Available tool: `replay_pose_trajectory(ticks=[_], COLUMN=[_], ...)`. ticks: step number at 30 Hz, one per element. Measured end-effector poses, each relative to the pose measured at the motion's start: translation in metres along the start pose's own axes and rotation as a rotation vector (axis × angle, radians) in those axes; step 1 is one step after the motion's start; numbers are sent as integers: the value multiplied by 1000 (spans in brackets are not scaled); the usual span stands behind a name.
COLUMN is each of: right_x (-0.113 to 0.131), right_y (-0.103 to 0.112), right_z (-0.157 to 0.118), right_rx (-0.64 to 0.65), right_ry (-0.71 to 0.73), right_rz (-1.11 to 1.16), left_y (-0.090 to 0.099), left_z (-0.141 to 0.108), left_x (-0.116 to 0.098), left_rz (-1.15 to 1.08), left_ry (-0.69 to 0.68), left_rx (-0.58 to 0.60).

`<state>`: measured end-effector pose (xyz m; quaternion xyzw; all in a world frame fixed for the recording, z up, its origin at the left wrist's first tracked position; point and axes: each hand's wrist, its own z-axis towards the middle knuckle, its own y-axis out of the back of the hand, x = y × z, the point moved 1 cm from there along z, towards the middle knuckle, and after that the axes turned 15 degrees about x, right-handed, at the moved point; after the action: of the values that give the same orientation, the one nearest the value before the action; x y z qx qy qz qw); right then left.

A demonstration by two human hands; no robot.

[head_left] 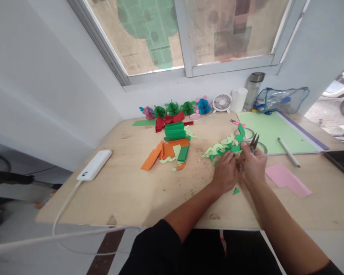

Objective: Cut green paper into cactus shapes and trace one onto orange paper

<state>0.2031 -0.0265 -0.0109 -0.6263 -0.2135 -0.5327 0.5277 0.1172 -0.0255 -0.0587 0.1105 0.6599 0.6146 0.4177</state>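
While right hand (255, 164) fingers grasp scissors (256, 143), blades toward far edge of surface (137, 191), left hand's (226, 172) grip unclear; paper cutouts (218, 148) beside, presumably kept within reach.

A plain black sleeve (154, 248) ends above the bare left forearm (193, 208); a dark right sleeve (327, 269) shows near right, black clothing (249, 252) between.

The scissor blades (256, 142) look metal, the green scraps (218, 148) matt paper, the tabletop (126, 191) smooth wood.
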Motion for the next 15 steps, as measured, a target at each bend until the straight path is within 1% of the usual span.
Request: replay_pose_trajectory(ticks=[1, 2, 5, 6, 7, 8, 10, 12, 15], right_x=[1, 1, 4, 6, 7, 8, 11, 11, 11], right_y=[1, 1, 0, 0, -1, -1, 0, 2, 4], right_z=[0, 0, -1, -2, -2, -2, -2, 0, 3], right_rx=[1, 2, 10, 11, 7, -1, -24, -39, -47], right_ry=[3, 3, 3, 8, 16, 28, 50, 54, 51], right_rz=[-4, -1, 36, 39, 33, 22, 16, 37, 53], left_y=[4, 8, 15, 15, 14, 13, 9, 6, 5], left_z=[-8, -18, -52, -58, -61, -58, -42, -15, 29], left_x=[1, 2, 4, 4, 4, 5, 9, 14, 23], left_rz=[9, 38, 169, 212, 245, 271, 309, 336, 372], left_ry=[6, -25, -199, -244, -267, -272, -245, -213, -210], left_rx=[-8, 10, 151, 207, 235, 248, 220, 160, 92])
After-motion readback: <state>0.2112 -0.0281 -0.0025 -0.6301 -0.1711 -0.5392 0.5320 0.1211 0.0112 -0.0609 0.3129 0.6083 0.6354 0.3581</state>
